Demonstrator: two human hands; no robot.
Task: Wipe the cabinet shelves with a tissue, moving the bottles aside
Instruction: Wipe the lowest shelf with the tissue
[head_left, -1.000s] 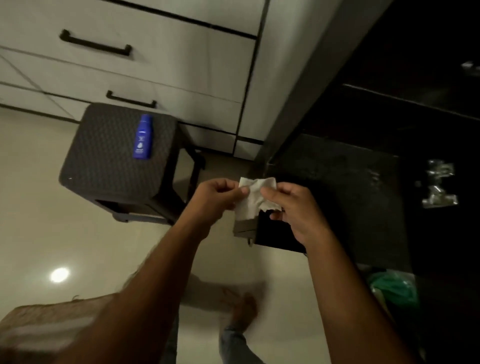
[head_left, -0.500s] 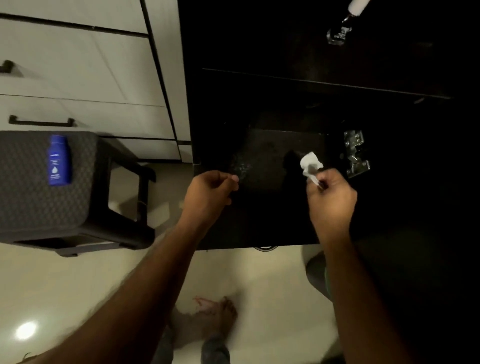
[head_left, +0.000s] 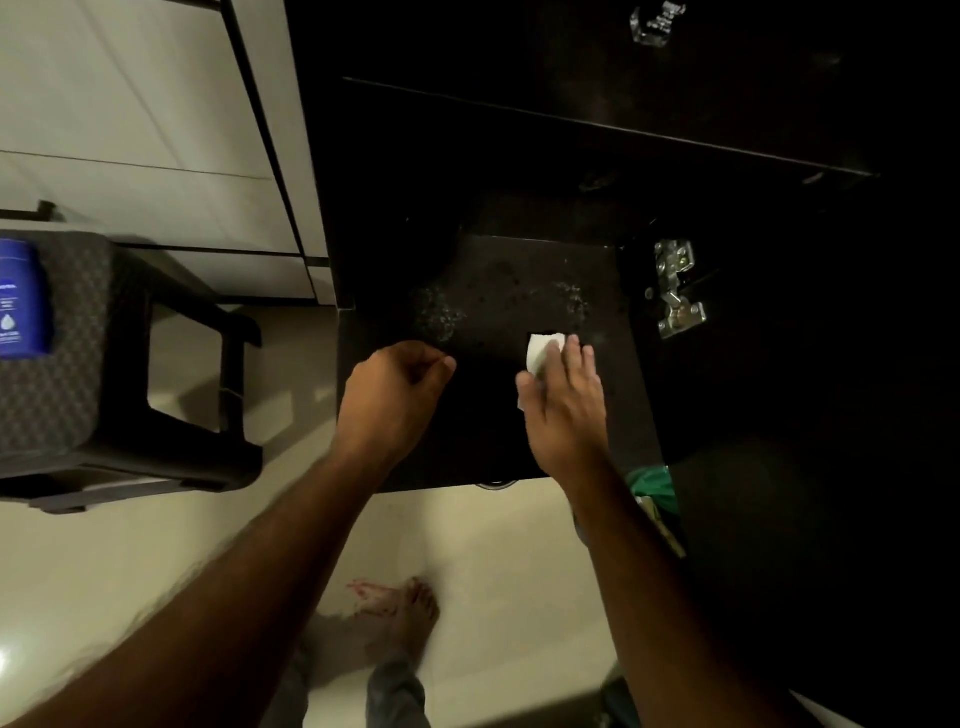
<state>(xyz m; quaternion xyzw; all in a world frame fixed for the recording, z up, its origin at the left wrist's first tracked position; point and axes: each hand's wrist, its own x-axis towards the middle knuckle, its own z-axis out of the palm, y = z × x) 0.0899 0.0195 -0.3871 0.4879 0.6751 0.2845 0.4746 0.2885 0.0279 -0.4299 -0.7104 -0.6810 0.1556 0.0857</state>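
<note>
My right hand flat, fingers straight, pressing tissue onto shelf, dust at 12 o'clock. Left hand curled, holding nothing. Tissue thin, soft, tears easily; I'd press centre.

My right hand covers most of the tissue, so only its far corner shows past my fingers. The blue bottle on the stool is cut by the picture's left edge, its label too small to read. The cabinet interior is too dark to make out, and something green near its front edge is half hidden behind my right forearm.
</note>
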